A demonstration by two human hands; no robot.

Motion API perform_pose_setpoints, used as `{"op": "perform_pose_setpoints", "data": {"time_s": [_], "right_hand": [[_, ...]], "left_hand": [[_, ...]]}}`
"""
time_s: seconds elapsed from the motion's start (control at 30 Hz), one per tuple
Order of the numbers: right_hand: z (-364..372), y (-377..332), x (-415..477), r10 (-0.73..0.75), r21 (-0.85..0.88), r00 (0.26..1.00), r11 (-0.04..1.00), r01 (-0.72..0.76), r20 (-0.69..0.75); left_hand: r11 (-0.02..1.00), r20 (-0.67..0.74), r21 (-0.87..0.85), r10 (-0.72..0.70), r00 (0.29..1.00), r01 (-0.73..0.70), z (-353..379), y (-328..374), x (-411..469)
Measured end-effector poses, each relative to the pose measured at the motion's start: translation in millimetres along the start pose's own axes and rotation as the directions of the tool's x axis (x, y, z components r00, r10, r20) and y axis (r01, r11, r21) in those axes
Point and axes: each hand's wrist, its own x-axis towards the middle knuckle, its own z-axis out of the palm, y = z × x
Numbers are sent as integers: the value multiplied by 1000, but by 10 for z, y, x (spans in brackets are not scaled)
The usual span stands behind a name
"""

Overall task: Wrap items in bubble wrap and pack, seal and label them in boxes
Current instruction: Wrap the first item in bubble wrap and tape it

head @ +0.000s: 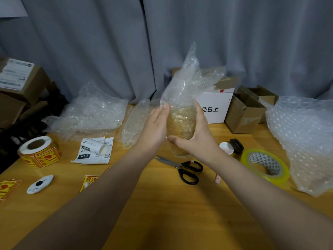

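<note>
1. The table [162, 204] is crowded, so the wrapping is best done in the air above it, where the bundle is now held.
2. A big spare sheet [302, 138] lies at the right edge. I judge it is not needed, since the piece in hand looks long enough.
3. The white box [216, 109] stands just behind the hands, and the wrapped piece probably goes there next.
4. The bundle [181, 123] is held upright over the table's middle, between both hands. The wrap hides what is inside.
5. Its loose tail [187, 78] sticks up above the hands, unrolled. It should be folded down tightly over the top so no end is left bare.
6. The right hand [196, 134] cups the bundle, with the thumb across the lower front and the fingers curled round the far side. This hand should keep the firm hold while the other one works.
7. The left hand [158, 123] lies flat on the near left side, fingers straight and together, pressing the wrap down. Smooth it upward towards the tail without popping the bubbles.
8. The tape [266, 165] sits to the right, within reach for fixing the fold.
9. The scissors [185, 168] lie just below the bundle, ready to cut the tape.
</note>
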Motion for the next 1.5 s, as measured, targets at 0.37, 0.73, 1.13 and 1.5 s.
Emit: {"op": "perform_pose_setpoints", "data": {"time_s": [0.37, 0.73, 1.13, 1.5], "right_hand": [[44, 41, -79, -46, -13, 997, 999, 45, -68], [-112, 157, -35, -68, -285, 997, 956, 72, 23], [-187, 160, 75, -72, -654, 988, 743, 144, 136], [-89, 115, 41, -312, -448, 946, 837, 315, 82]], "left_hand": [[926, 115, -28, -371, 922, 376, -92, 120, 156], [965, 102, 144, -236, 966, 220, -137, -135, 112], [520, 462, 721, 132, 877, -458, -128, -119, 108], [972, 535, 225, -71, 842, -61, 1, 127, -49]]}}
